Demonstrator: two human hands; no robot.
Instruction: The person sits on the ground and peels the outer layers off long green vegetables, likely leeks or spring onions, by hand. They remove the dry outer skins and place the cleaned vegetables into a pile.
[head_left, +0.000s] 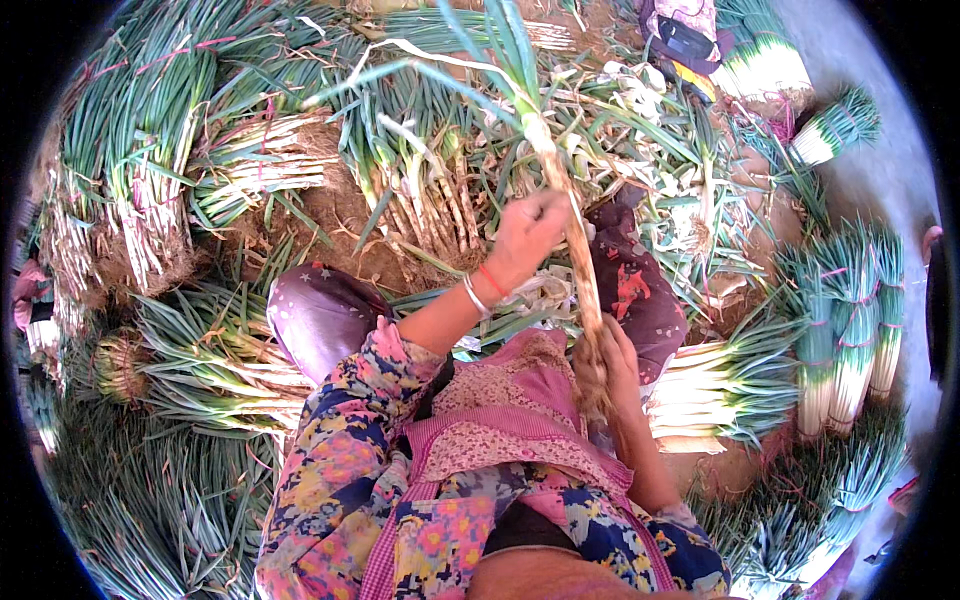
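A long green onion (576, 247) slants across the middle, its green leaves pointing away from me and its roots toward my lap. Brown, dry outer skin covers much of the stalk. My right hand (616, 364) grips it low down, just above the hairy roots. Farther up, my left hand (531, 225), with a bangle and a red thread at the wrist, has its fingers curled in at the stalk's side. Blur hides whether they pinch the stalk itself or a strip of its skin. A thin pale leaf strip (435, 54) trails from the top.
Untrimmed onions (420, 187) lie beyond my knees, beside a heap of peeled leaves (637, 142). Whitish cleaned onions (697, 390) lie at my right on the ground. Tied bundles (851, 330) stand farther right. More bunches (150, 187) pile up at left. A bag (684, 34) is at the back.
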